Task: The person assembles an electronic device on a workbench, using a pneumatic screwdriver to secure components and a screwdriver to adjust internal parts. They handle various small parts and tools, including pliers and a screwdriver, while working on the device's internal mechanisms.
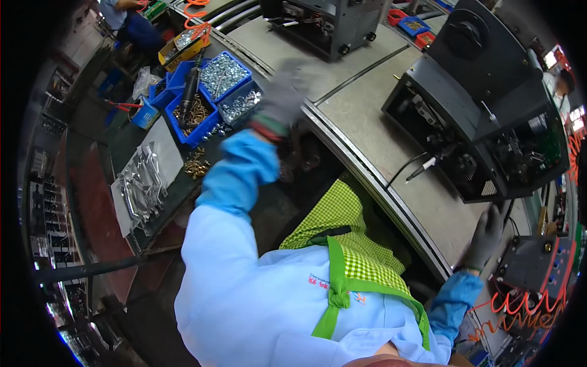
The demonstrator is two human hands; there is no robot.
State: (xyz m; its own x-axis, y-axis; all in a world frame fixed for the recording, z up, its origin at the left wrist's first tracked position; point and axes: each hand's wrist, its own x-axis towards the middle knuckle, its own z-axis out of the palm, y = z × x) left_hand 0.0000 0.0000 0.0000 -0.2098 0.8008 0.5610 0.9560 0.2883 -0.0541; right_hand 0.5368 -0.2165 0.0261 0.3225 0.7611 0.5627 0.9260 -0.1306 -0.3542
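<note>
Conveyor surface (367, 131), grey and edged by a curved metal rail, ran from far left to near right across the scene. On it, at the right, sat the largest unit, an open black machine chassis (483, 122) with wiring exposed, and a second open chassis (324, 24) stood farther off. A dark side bench (122, 147) lay to the left and carried blue parts bins (211, 92) filled with silver and brass screws, a black power screwdriver (189, 92) resting across them, and a stack of bright metal brackets (140, 183) nearer. The left hand (287, 92), grey-gloved and motion-blurred, was raised just right of the bins; whether it gripped anything could not be determined. The right hand (486, 235), also gloved, rested flat with fingers released on the conveyor edge just below the near chassis, grasping nothing.
</note>
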